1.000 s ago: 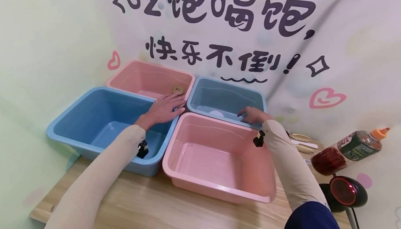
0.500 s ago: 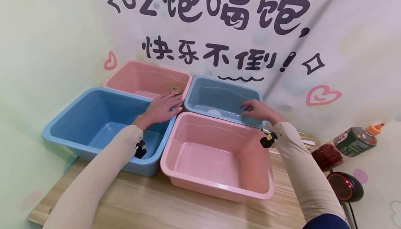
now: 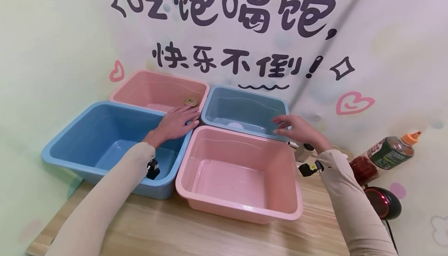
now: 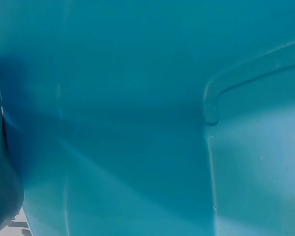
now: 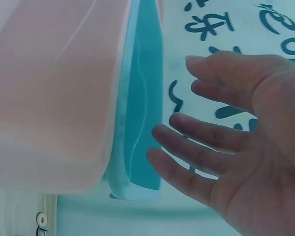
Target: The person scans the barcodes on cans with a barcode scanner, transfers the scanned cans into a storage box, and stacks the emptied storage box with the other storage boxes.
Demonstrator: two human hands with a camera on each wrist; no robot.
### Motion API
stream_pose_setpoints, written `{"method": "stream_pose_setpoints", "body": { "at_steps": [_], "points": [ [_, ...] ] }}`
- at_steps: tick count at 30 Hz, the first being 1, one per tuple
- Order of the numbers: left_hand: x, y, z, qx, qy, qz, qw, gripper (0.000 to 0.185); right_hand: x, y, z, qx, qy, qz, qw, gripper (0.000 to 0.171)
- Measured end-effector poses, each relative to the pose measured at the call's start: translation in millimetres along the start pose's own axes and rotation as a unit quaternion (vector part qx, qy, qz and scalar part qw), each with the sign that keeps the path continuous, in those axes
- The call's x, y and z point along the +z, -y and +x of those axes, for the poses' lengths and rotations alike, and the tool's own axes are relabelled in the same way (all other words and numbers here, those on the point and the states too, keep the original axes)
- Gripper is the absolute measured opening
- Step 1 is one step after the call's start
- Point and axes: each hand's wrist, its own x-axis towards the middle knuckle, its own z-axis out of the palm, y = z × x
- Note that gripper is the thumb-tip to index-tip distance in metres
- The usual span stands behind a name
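Observation:
My left hand [image 3: 176, 122] lies with straight fingers over the meeting rims of the large blue basin [image 3: 94, 127] and the far pink basin [image 3: 150, 88]. A round gold-coloured thing [image 3: 190, 101] sits in the far pink basin, just beyond its fingertips. My right hand [image 3: 297, 127] hovers by the right end of the far blue basin [image 3: 245, 104]. In the right wrist view its fingers [image 5: 196, 157] are spread and relaxed, with nothing held. A pale round patch [image 3: 235, 125] shows in that basin. The left wrist view is filled by the large blue basin's inner wall [image 4: 128, 98].
A large pink basin [image 3: 231, 178] stands nearest on the wooden table [image 3: 196, 236]. Beyond my right wrist is a small container with a dark cap [image 3: 308, 147]. Farther right are a red sauce bottle [image 3: 385, 155] with an orange cap and a black device [image 3: 383, 203] with a red ring.
My right hand has drawn away to the right from the far blue basin, and its fingers have opened out. My left hand stays in place while the head view shifts slightly.

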Motion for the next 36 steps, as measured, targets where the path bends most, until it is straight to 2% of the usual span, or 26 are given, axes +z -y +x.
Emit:
{"method": "stream_pose_setpoints", "body": {
  "at_steps": [5, 9, 18, 25, 31, 36],
  "points": [
    [-0.2, 1.1, -0.1, 0.002, 0.000, 0.004, 1.0000, 0.055, 1, 4, -14, 0.002, -0.012, 0.013, 1.000, 0.041],
    [-0.3, 0.4, -0.4, -0.002, 0.001, 0.003, 1.0000, 0.055, 7, 3, -28, 0.004, -0.040, 0.040, 0.998, 0.043],
    [-0.7, -0.6, -1.0, 0.001, -0.003, -0.001, 1.0000, 0.055, 28, -3, -65, 0.026, -0.109, 0.070, 0.991, 0.043],
    [-0.7, -0.3, -0.2, 0.000, 0.000, -0.002, 1.0000, 0.055, 41, -3, -96, 0.050, -0.152, 0.094, 0.983, 0.051],
    [-1.5, -1.3, 0.1, -0.002, 0.001, -0.005, 1.0000, 0.056, 49, 4, -119, 0.098, -0.163, 0.128, 0.973, 0.051],
    [-2.4, -1.8, -0.8, -0.009, 0.005, -0.010, 0.9999, 0.056, 58, 6, -128, 0.124, -0.159, 0.171, 0.964, 0.053]
  ]
}}
